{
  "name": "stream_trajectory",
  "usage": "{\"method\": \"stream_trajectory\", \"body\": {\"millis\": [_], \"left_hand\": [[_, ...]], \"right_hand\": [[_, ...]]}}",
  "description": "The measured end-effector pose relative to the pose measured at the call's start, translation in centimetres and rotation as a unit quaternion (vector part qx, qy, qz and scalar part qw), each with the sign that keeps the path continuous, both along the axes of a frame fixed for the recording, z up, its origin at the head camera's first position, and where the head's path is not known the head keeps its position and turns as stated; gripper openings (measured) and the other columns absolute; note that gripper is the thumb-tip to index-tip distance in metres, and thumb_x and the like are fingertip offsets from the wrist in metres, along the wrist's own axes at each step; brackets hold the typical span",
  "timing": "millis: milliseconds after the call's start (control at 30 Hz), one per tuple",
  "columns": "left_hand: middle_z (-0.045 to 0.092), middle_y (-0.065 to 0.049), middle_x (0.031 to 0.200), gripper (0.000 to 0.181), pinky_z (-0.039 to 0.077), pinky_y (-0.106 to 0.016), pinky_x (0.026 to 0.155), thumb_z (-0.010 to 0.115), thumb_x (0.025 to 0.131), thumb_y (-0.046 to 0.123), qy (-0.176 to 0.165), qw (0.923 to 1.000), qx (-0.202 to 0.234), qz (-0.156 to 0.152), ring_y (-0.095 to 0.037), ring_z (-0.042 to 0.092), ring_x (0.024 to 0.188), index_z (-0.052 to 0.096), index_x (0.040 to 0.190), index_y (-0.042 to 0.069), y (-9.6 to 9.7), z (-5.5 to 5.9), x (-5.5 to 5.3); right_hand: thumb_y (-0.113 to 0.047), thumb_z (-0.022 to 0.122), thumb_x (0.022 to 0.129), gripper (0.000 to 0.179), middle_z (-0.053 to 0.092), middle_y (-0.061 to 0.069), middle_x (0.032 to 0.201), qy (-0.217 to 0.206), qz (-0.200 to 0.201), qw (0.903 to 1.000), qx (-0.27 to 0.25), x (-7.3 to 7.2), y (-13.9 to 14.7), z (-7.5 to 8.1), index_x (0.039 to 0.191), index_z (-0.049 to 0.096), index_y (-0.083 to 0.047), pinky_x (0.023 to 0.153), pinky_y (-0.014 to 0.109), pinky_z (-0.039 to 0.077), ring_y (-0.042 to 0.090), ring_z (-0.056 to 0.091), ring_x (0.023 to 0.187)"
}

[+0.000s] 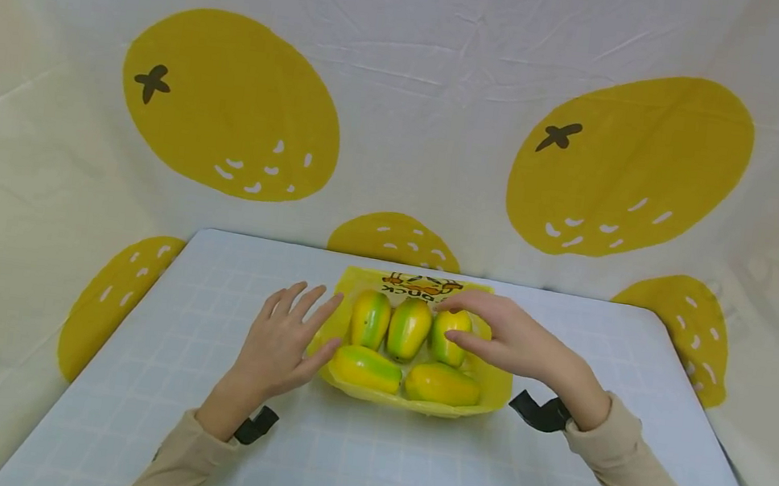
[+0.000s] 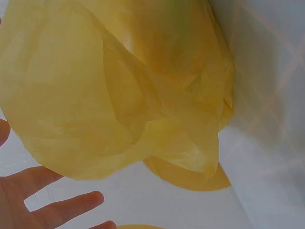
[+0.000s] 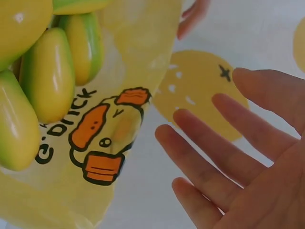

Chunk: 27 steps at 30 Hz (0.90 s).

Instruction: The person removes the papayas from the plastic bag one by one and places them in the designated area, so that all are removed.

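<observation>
The left hand (image 1: 280, 347), fingers spread and holding nothing, is at the left edge of an open yellow bag (image 1: 497, 388); whether it touches is unclear. The right hand (image 1: 512, 339), also empty, fingers loosely extended, hovers over the bag's right side. 5 yellow-green fruits (image 1: 409, 331) already lie in the bag, its edges ungathered. Beneath is a pale checked tabletop (image 1: 376, 468); behind hangs white cloth (image 1: 431, 143) with yellow prints (image 1: 231, 106).

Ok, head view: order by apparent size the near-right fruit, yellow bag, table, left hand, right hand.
1. Table
2. Yellow bag
3. Left hand and right hand: too alike to rank
4. Near-right fruit
</observation>
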<state>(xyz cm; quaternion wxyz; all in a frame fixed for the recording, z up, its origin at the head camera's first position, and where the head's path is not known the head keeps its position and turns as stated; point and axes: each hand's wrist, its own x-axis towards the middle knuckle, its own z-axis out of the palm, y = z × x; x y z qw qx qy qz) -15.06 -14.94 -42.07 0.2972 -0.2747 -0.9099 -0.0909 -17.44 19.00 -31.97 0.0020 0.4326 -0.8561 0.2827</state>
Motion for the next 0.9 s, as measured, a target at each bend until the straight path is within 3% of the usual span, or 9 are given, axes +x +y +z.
{"method": "stream_trajectory", "body": {"millis": [233, 467, 600, 700, 900], "left_hand": [[0.057, -0.02, 0.134, 0.07, 0.039, -0.061, 0.101, 0.021, 0.101, 0.058, -0.008, 1.0, -0.005, -0.003, -0.046, 0.048, 0.125, 0.056, 0.141, 0.013, 0.5, 0.1, -0.2], [0.058, -0.019, 0.133, 0.067, 0.039, -0.06, 0.101, 0.027, 0.1, 0.059, -0.024, 0.9996, -0.014, -0.008, -0.046, 0.048, 0.126, 0.054, 0.144, 0.015, 0.8, -0.1, -0.5], [0.06, -0.019, 0.13, 0.066, 0.039, -0.06, 0.102, 0.029, 0.1, 0.06, -0.033, 0.9991, -0.026, -0.005, -0.046, 0.049, 0.125, 0.053, 0.145, 0.018, 0.9, -0.3, -0.6], [0.062, -0.018, 0.128, 0.061, 0.039, -0.061, 0.102, 0.037, 0.098, 0.055, -0.044, 0.9984, -0.037, -0.002, -0.045, 0.049, 0.124, 0.056, 0.143, 0.018, 0.9, -0.3, -0.7], [0.063, -0.017, 0.122, 0.049, 0.038, -0.06, 0.104, 0.048, 0.092, 0.044, -0.058, 0.9961, -0.066, -0.007, -0.044, 0.049, 0.125, 0.066, 0.129, 0.017, 0.9, -0.1, -1.0]], "right_hand": [[-0.016, 0.064, 0.096, 0.034, 0.062, 0.002, 0.13, -0.031, 0.048, 0.9953, 0.077, -1.3, -0.9, -0.3, 0.129, 0.063, -0.01, 0.102, 0.046, 0.045, 0.024, 0.056, 0.121], [-0.011, 0.067, 0.093, 0.034, 0.063, -0.002, 0.127, -0.063, 0.086, 0.9813, 0.161, -2.2, -1.8, -1.5, 0.126, 0.064, -0.015, 0.101, 0.042, 0.046, 0.022, 0.057, 0.119], [-0.009, 0.071, 0.089, 0.04, 0.062, -0.002, 0.13, -0.106, 0.073, 0.9652, 0.228, -2.1, -2.4, -2.3, 0.127, 0.064, -0.017, 0.103, 0.042, 0.045, 0.021, 0.055, 0.121], [-0.01, 0.075, 0.086, 0.047, 0.06, -0.002, 0.133, -0.131, 0.06, 0.9485, 0.282, -1.9, -2.9, -3.1, 0.131, 0.063, -0.018, 0.104, 0.04, 0.044, 0.02, 0.053, 0.124], [-0.007, 0.081, 0.078, 0.062, 0.055, -0.008, 0.137, -0.137, 0.04, 0.919, 0.367, -1.5, -3.5, -4.9, 0.131, 0.061, -0.032, 0.1, 0.037, 0.046, 0.015, 0.052, 0.121]]}}
